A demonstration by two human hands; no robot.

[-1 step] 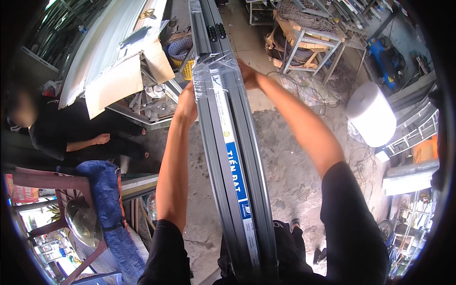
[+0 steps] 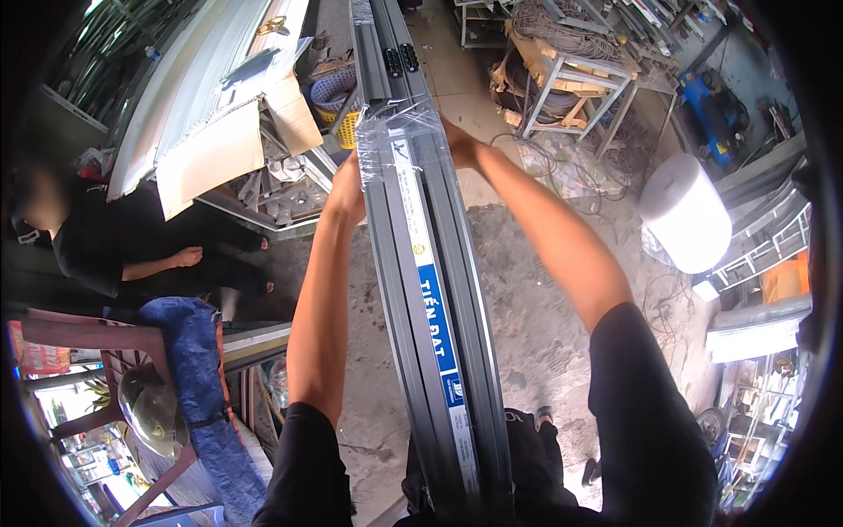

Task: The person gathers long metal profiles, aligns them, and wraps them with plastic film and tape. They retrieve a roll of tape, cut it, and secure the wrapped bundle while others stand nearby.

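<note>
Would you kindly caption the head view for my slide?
Left hand and right hand hold long grey profiles bound with clear film.

Your long bundle of grey grooved profiles [image 2: 395, 255], banded with clear film [image 2: 402, 114] and blue-and-white labelled, extends lengthwise before you.

The place is a workshop: a long bundle of dark grey metal profiles [image 2: 443, 255] bound with clear plastic film [image 2: 378, 149], long pale strips [image 2: 198, 79] stacked at upper left, and a grey metal-framed stand [image 2: 546, 92] bearing tangled grey-brown cord [image 2: 562, 33] all show it. So do a blue machine [image 2: 709, 114] (its exact kind unclear), a thick white roll [image 2: 689, 220] and the stained grey concrete floor [image 2: 544, 351].
</note>
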